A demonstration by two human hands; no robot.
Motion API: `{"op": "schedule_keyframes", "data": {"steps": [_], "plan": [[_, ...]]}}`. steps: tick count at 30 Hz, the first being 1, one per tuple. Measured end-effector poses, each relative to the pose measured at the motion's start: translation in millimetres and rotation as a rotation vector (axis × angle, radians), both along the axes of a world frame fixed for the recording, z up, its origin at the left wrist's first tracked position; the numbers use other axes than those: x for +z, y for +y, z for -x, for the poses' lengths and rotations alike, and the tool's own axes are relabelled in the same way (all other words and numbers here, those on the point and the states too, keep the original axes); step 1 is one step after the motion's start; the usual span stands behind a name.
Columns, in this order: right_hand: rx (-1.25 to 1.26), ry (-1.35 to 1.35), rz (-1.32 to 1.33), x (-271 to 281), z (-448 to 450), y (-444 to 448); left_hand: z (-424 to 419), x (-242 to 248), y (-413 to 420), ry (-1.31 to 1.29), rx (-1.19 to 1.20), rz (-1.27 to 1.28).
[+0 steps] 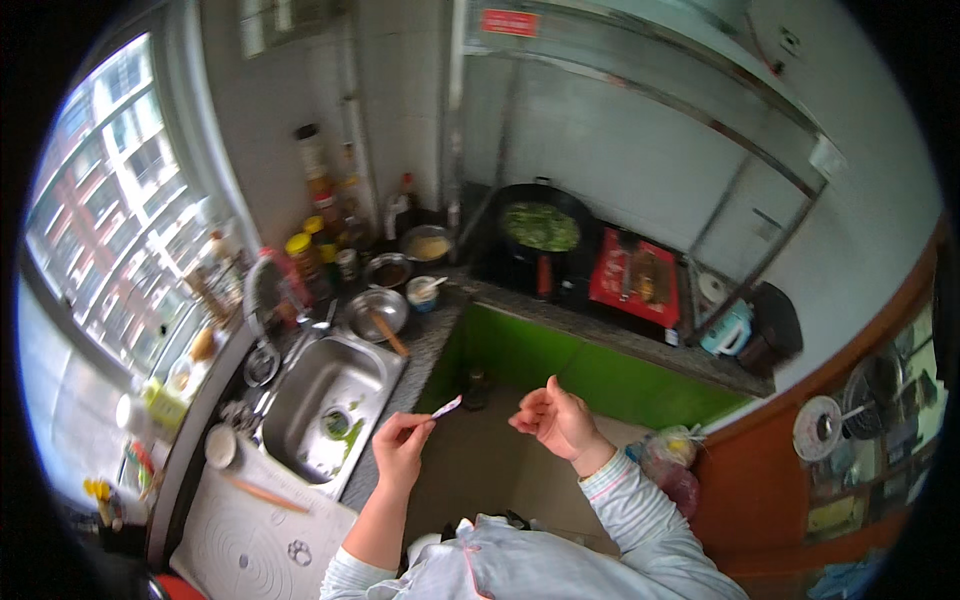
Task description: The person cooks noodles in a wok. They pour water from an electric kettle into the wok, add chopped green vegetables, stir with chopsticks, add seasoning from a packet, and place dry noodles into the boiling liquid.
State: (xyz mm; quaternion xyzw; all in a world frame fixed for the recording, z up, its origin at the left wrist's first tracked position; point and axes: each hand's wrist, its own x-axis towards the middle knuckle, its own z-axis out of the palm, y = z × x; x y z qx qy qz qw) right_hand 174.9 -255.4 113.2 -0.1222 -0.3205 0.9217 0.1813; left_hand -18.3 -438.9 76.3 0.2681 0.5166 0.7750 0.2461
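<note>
My left hand pinches a small, slim, pale item with coloured marks between thumb and fingers, over the floor just right of the sink; what it is I cannot tell. Level with it, my right hand is raised with its thumb up and fingers loosely curled, holding nothing. Left of my left hand is a steel sink with green leaf scraps around its drain. Beyond both hands, a black wok with chopped greens stands on the hob, its handle pointing towards me.
A steel bowl with a wooden utensil, smaller bowls and bottles crowd the corner counter. Right of the wok lies a red board. A pale mat with a rolling pin lies near the sink. Bags stand by the orange-brown panel.
</note>
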Motion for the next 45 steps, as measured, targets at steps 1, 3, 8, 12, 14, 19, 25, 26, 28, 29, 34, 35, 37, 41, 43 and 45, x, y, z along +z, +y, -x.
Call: {"op": "schedule_keyframes", "data": {"steps": [1,3,8,12,14,19,25,26,28,29,34,35,37,41,43,45], "plan": [[-0.006,0.027,0.02,3.1,-12.0,12.4,-9.5,-0.4,15.9,0.091,-0.008,-0.072],[0.008,0.081,0.067,10.2,-27.1,33.0,-22.3,-0.6,44.4,0.116,-0.062,-0.118],[-0.114,0.045,-0.045,2.7,-29.3,81.1,-29.5,-5.9,104.9,0.147,-0.13,-0.073],[-0.22,-0.263,-0.443,-15.9,-16.6,128.2,-8.8,-9.9,162.3,0.355,-0.219,-0.111],[-0.238,-0.357,-0.467,-12.8,-6.4,156.8,5.4,-6.4,199.7,0.525,-0.264,-0.157],[-0.362,-0.386,-1.265,28.8,35.5,216.5,43.8,14.8,286.5,0.992,-0.445,-0.194],[-0.112,-0.534,-1.774,49.6,68.2,280.1,66.9,31.7,364.2,1.05,-0.623,-0.173],[-0.158,-0.531,-1.778,49.0,69.2,288.1,64.3,32.2,368.5,0.895,-0.616,-0.074],[-0.18,-0.56,-1.75,44.6,72.5,303.3,58.1,30.8,383.0,0.497,-0.595,-0.015],[-0.179,-0.592,-1.738,41.8,74.4,311.6,58.8,29.7,392.5,0.55,-0.592,0.061],[-0.199,-0.429,-1.699,21.1,90.2,357.4,59.0,22.8,432.0,0.766,-0.516,0.307],[-0.169,-0.421,-1.678,18.4,91.6,367.0,59.0,23.7,438.5,0.785,-0.49,0.321],[-0.117,-0.37,-1.639,15.8,95.5,388.5,54.2,28.2,453.1,0.772,-0.444,0.35],[0.06,-0.318,-1.813,16.7,103.6,441.8,55.3,37.0,494.5,0.756,-0.479,0.517],[0.118,-0.318,-1.709,15.1,108.7,469.4,61.6,34.7,522.7,0.733,-0.508,0.575],[0.012,-0.267,-1.745,11.6,117.7,495.3,66.4,28.0,550.0,0.484,-0.524,0.535]]}}
